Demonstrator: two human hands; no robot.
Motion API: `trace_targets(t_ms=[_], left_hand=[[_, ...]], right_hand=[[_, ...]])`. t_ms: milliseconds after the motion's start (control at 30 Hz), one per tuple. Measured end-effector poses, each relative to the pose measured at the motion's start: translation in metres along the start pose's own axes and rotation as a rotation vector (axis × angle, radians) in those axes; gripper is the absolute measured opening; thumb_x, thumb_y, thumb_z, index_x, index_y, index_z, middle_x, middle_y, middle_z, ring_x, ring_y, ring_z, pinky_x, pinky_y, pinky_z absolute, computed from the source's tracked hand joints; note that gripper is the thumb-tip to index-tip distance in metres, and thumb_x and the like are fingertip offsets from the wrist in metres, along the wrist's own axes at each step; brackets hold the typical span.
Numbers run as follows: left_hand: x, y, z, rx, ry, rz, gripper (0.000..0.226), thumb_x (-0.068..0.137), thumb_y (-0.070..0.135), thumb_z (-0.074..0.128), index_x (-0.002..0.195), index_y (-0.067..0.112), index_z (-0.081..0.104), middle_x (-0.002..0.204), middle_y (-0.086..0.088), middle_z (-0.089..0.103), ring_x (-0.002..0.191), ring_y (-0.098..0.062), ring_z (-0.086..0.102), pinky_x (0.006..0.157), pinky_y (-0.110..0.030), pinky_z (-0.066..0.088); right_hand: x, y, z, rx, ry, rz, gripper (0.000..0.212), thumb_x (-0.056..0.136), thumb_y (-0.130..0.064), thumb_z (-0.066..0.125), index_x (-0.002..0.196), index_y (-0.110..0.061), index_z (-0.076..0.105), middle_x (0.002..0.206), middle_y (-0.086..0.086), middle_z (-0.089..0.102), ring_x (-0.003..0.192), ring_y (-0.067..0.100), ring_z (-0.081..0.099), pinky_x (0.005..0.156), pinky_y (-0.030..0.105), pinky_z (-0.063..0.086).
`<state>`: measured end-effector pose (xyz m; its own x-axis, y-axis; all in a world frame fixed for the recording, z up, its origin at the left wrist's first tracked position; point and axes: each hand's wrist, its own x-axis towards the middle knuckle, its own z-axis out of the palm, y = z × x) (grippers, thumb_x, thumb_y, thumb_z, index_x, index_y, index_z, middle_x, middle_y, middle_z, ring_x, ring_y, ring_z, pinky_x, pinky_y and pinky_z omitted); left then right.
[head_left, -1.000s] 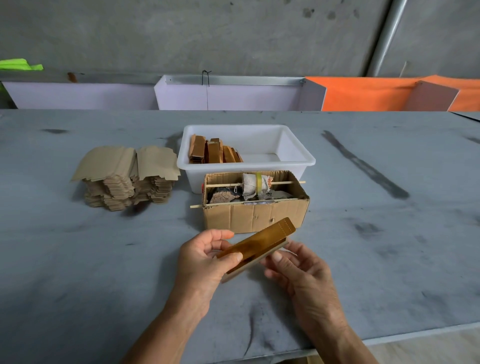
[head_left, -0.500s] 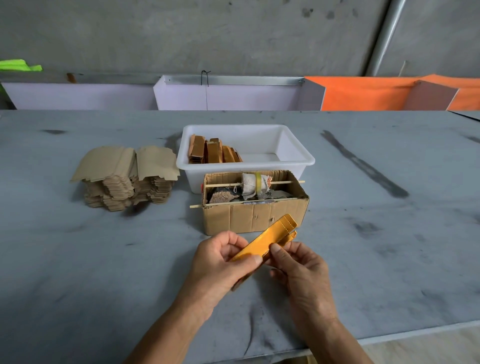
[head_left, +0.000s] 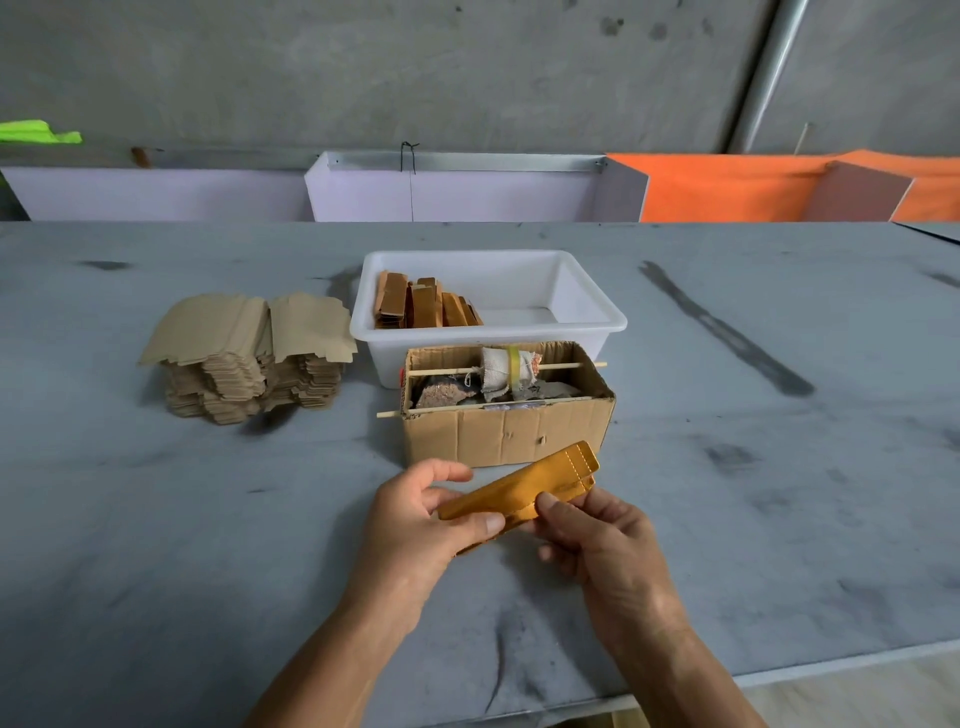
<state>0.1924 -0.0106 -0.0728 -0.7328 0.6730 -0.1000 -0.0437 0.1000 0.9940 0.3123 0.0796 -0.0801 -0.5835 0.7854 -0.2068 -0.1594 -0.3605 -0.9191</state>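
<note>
Item: gold card piece (head_left: 519, 486), long, flat and folded, with a row of small perforations near its far-right end. Location: held just above the worktop (head_left: 156, 519), at the near centre, in front of the cardboard box (head_left: 506, 439); it tilts so the right end sits farther away than the left.

Left hand (head_left: 415, 525): clamped on the near-left end, thumb across the top face, fingers curled round the far edge.

Right hand (head_left: 602, 540): pinching the near edge around the middle, thumb tip on the gold face, fingers tucked beneath. The two hands are close together, joined by the piece.

Cardboard box: open-topped, two thin sticks (head_left: 441, 370) running across it left to right, a cloth roll (head_left: 506, 366) threaded on the far one, with dark scraps underneath.

White tub (head_left: 597, 319): directly behind the box and touching it; folded gold pieces (head_left: 426, 306) stand packed at its left end.

Stack of brown card blanks (head_left: 249, 364): left of the tub, apart from it, lying flat in two side-by-side piles.

Far edge: pale panels (head_left: 457, 195) and an orange panel (head_left: 727, 187) against a concrete wall.
</note>
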Motion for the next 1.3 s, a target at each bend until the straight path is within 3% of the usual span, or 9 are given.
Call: trace_targets(t_ms=[100,167,267,367,567,667,967,1133,1300], left_hand=[[-0.003,-0.007,0.008,-0.281,0.093,-0.116,0.051,0.06,-0.006,0.079,0.104,0.012,0.058,0.086,-0.008,0.068,0.061,-0.019,0.062,0.06,-0.03,0.052],[-0.007,-0.011,0.014,-0.449,0.075,-0.193,0.052,0.05,0.002,0.078,0.099,0.008,0.061,0.076,-0.007,0.068,0.058,-0.017,0.061,0.055,-0.028,0.052],[-0.013,-0.014,0.023,-0.539,0.023,-0.242,0.038,0.047,0.007,0.075,0.084,0.004,0.065,0.063,-0.005,0.067,0.052,-0.011,0.061,0.048,-0.021,0.051],[-0.01,-0.014,0.028,-0.581,0.084,-0.3,0.013,0.063,0.0,0.074,0.072,0.001,0.065,0.054,-0.005,0.063,0.045,-0.009,0.058,0.041,-0.019,0.048],[-0.005,-0.009,0.028,-0.609,0.149,-0.263,0.014,0.079,-0.003,0.065,0.066,0.003,0.061,0.052,-0.008,0.062,0.042,-0.01,0.058,0.039,-0.019,0.047],[-0.004,-0.007,0.026,-0.618,0.166,-0.242,0.011,0.079,-0.003,0.065,0.07,0.002,0.059,0.052,-0.008,0.063,0.042,-0.012,0.059,0.039,-0.021,0.048],[-0.003,-0.009,0.019,-0.629,0.146,-0.221,0.016,0.085,0.011,0.061,0.071,0.002,0.062,0.06,-0.016,0.066,0.045,-0.018,0.061,0.041,-0.026,0.051],[-0.001,-0.007,0.015,-0.561,0.078,-0.217,0.015,0.068,0.005,0.07,0.079,-0.001,0.063,0.061,-0.013,0.066,0.046,-0.016,0.062,0.042,-0.023,0.051],[0.004,-0.006,0.006,-0.457,0.044,-0.189,0.016,0.071,-0.006,0.07,0.083,0.0,0.064,0.062,-0.011,0.068,0.05,-0.018,0.065,0.043,-0.023,0.051]], right_hand=[[0.001,0.003,0.003,0.071,0.079,0.001,0.01,0.08,-0.002,0.065,0.071,-0.005,0.068,0.068,0.017,0.068,0.056,0.017,0.062,0.047,0.019,0.048],[0.0,0.005,0.006,0.125,0.128,0.012,0.011,0.081,-0.002,0.065,0.072,-0.005,0.067,0.067,0.015,0.068,0.056,0.016,0.063,0.048,0.019,0.049],[-0.001,0.006,0.012,0.217,0.167,0.025,0.014,0.082,0.0,0.064,0.069,-0.006,0.063,0.06,0.01,0.067,0.052,0.013,0.064,0.045,0.017,0.048],[-0.004,0.007,0.018,0.267,0.16,0.052,0.016,0.081,0.001,0.064,0.068,-0.006,0.06,0.059,0.007,0.067,0.054,0.013,0.066,0.043,0.018,0.047],[-0.005,0.006,0.022,0.171,0.133,0.09,0.007,0.079,-0.002,0.067,0.074,-0.006,0.065,0.067,0.016,0.07,0.058,0.017,0.069,0.047,0.019,0.046],[-0.004,0.004,0.022,0.166,0.117,0.107,0.013,0.078,-0.003,0.068,0.067,-0.009,0.066,0.068,0.017,0.071,0.056,0.017,0.068,0.044,0.019,0.045],[0.003,-0.003,0.017,0.167,0.095,0.193,0.014,0.088,-0.006,0.058,0.074,-0.006,0.06,0.067,0.014,0.07,0.058,0.018,0.07,0.037,0.019,0.044],[0.007,-0.009,0.012,0.094,0.102,0.183,0.015,0.088,-0.004,0.059,0.073,-0.005,0.061,0.063,0.012,0.069,0.055,0.017,0.069,0.036,0.019,0.043],[0.01,-0.014,0.009,0.022,0.094,0.173,0.016,0.088,-0.006,0.06,0.072,-0.006,0.063,0.064,0.013,0.07,0.055,0.018,0.069,0.038,0.018,0.043]])
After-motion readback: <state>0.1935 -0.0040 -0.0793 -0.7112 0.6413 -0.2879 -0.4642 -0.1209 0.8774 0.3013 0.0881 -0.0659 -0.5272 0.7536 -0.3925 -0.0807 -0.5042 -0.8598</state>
